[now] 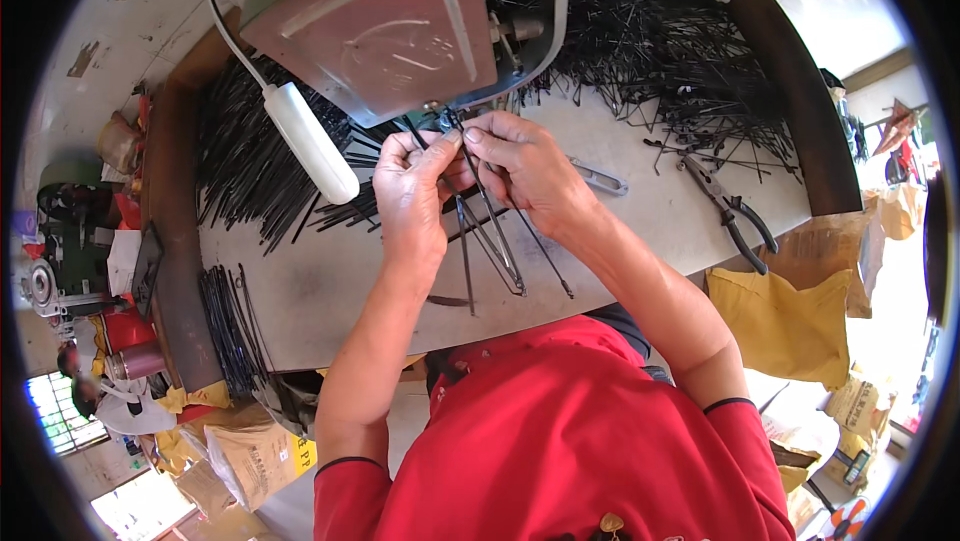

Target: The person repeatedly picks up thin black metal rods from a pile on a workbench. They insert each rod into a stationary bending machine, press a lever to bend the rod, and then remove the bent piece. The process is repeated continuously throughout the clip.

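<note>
1. From my station, I log the slender black metal rods (505, 241) between the two hands, directly below a pink-and-green metal machine (385, 46); their lower ends fan toward the wearer.
2. Left hand (412, 186): narrow, thumb pressed to fingers on the rods. Right hand (525, 166): also narrow, pinching beside it. I cannot tell which rod each one grips.
3. I judge that the close double pinch steadies the upper ends near the machine; contact there is hidden from me.
4. A dense black rod bundle (255, 156) lies left on the pale grey desk (320, 291), a looser black rod tangle (690, 66) right, probably for easy reach.
5. Black-handled metal pliers (728, 211) rest at the right edge, apart from the hands, presumably leaving the middle free.
</note>
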The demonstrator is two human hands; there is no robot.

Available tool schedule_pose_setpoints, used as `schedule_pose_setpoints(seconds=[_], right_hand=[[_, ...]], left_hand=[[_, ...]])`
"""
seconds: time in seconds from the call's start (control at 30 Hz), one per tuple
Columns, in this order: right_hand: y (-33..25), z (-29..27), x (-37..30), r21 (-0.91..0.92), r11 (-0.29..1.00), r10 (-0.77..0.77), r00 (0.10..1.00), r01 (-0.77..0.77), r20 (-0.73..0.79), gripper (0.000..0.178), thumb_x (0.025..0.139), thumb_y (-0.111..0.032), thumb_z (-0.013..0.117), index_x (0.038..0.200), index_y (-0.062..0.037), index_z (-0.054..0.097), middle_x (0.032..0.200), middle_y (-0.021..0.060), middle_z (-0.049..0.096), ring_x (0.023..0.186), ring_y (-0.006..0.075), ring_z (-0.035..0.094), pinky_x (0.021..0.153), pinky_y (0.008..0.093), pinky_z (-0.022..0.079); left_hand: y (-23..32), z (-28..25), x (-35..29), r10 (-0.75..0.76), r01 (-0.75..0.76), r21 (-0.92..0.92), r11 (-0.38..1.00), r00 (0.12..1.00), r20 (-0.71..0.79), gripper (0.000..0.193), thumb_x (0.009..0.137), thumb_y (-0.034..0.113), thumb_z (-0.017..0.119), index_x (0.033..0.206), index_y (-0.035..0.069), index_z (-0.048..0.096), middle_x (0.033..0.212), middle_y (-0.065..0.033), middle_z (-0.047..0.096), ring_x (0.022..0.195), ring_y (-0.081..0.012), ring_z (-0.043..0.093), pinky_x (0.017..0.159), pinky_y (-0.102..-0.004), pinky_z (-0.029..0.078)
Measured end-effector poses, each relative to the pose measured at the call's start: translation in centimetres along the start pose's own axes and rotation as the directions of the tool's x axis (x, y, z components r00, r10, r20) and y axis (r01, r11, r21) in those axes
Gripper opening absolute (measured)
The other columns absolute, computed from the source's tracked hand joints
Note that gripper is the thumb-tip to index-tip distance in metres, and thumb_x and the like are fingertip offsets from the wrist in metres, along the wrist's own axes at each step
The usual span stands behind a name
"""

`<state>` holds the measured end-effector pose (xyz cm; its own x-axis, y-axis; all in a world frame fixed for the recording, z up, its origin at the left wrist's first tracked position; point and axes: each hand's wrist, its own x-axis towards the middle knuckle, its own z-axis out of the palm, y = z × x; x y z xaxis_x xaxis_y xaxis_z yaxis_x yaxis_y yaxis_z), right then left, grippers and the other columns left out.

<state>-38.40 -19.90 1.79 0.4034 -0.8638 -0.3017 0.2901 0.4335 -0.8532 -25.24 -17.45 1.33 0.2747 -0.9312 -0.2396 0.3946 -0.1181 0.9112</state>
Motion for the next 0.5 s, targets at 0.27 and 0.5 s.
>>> schedule_pose_setpoints(seconds=[0.27, 0.5], right_hand=[[-0.8, 0.4, -3.6, -0.217, 0.976, 0.028, 0.986, 0.009, 0.165, 0.022, 0.093, -0.019, 0.053, 0.105, -0.0022, 0.061, 0.061, 0.0036, 0.058, 0.043, 0.0073, 0.042, 0.040, 0.0230, 0.034], [1.3, -6.0, -11.6, -0.687, 0.725, 0.080, 0.984, 0.054, 0.162, 0.021, 0.093, -0.019, 0.054, 0.103, -0.0024, 0.063, 0.066, 0.0060, 0.063, 0.050, 0.0128, 0.057, 0.051, 0.0273, 0.048]], left_hand=[[3.2, -2.2, -3.7, 0.033, -0.045, 0.201, 0.978, 0.997, 0.065, 0.014, 0.083, 0.008, 0.067, 0.090, 0.006, 0.055, 0.077, -0.0041, 0.060, 0.062, -0.0133, 0.060, 0.056, -0.0253, 0.048], [8.9, -17.6, -5.9, 0.334, -0.163, 0.633, 0.757, 0.929, -0.161, 0.017, 0.086, 0.008, 0.063, 0.100, 0.003, 0.055, 0.080, -0.0055, 0.061, 0.070, -0.0124, 0.059, 0.063, -0.0241, 0.046]])
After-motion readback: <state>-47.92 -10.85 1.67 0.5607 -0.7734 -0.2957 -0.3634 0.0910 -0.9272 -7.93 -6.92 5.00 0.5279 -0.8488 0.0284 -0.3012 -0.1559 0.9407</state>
